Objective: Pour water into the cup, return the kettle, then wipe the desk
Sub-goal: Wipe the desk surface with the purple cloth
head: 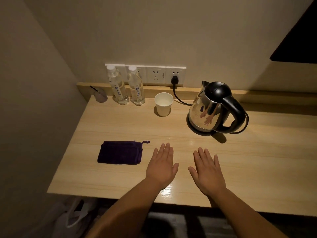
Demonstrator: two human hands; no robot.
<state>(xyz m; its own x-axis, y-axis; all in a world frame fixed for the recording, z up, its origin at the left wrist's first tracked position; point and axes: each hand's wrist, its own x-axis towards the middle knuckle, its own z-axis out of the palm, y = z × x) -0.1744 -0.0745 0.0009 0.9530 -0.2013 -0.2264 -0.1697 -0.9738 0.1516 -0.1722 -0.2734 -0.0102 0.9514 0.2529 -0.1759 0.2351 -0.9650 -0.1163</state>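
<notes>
Steel kettle [208, 110]: upright on base.
Cup [163, 104]: left of kettle.
Left hand [162, 166], right hand [206, 170]: fingers flat, released, on surface [120, 124].

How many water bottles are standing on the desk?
2. One water bottle stands at the back left against the wall, and the second water bottle stands just to its right, left of the paper cup. None seems hidden.

both hands lie flat, palms down, on the wooden desk [257, 160] — left hand [162, 166] just right of the folded purple cloth [120, 152], right hand [206, 170] beside it — with the paper cup [163, 104] and steel kettle [215, 109] farther back.
</notes>
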